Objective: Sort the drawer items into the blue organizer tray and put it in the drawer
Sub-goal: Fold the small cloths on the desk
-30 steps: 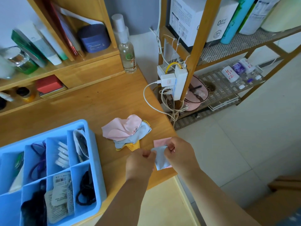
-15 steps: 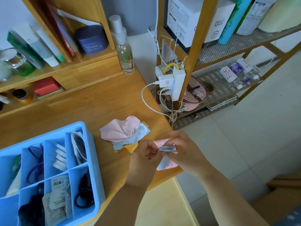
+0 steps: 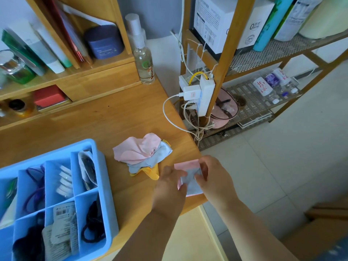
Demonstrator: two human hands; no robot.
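Both hands at desk corner. Left hand (image 3: 170, 182) and right hand (image 3: 211, 176) pinch small grey cloth (image 3: 190, 182) between fingertips, over pink cloth (image 3: 186, 163). Blue organizer tray (image 3: 102, 178) left, overhanging desk edge.

Risk: folded stack at edge slips to floor; elbow nudges tray off.

Hidden: fold state probably half done, fingers cover it; drawer out of view.
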